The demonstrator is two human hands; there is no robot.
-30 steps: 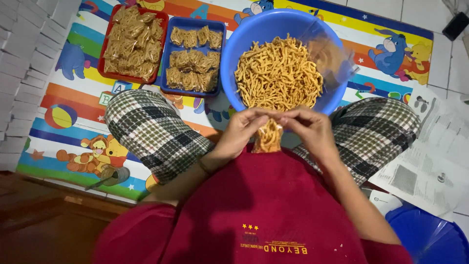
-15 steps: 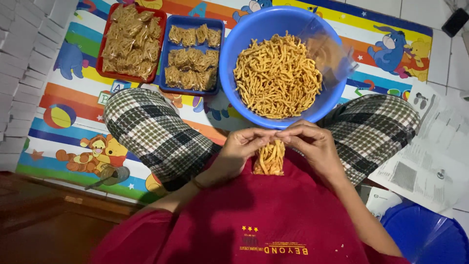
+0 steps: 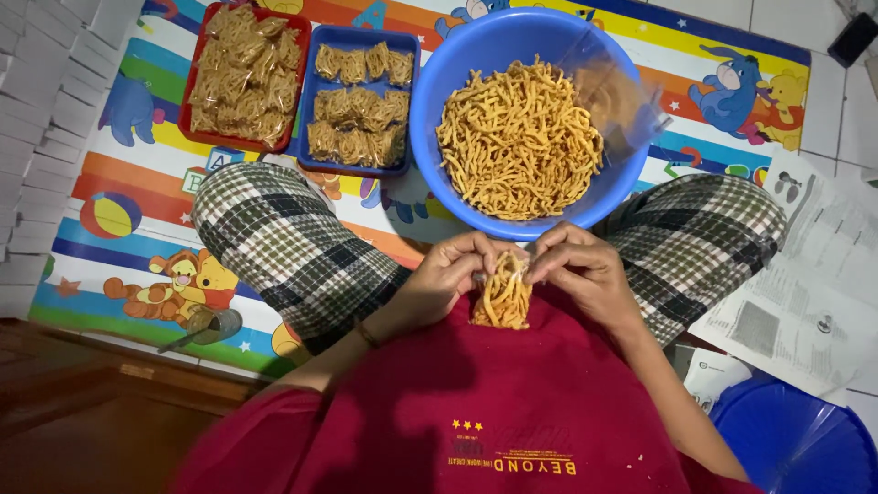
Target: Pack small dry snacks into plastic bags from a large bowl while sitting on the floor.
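I sit cross-legged in checked trousers and a red shirt. Both hands pinch the top of a small clear bag of orange snack sticks [image 3: 501, 297] held against my lap. My left hand [image 3: 455, 272] grips its left corner and my right hand [image 3: 580, 268] grips its right corner. Just beyond my hands stands a big blue bowl [image 3: 457, 55] heaped with loose snack sticks [image 3: 517, 137], with a clear plastic bag [image 3: 620, 96] lying on its right side.
A red tray [image 3: 197, 69] and a blue tray [image 3: 308, 101] hold several filled packets at the far left on a colourful cartoon mat [image 3: 128, 183]. Printed paper [image 3: 805, 293] lies at right, a blue lid [image 3: 796, 439] at bottom right, stacked white boxes [image 3: 32, 110] at left.
The small bag and both hands have moved down from the bowl's rim toward my lap. The bag now hangs lower between my fingers.
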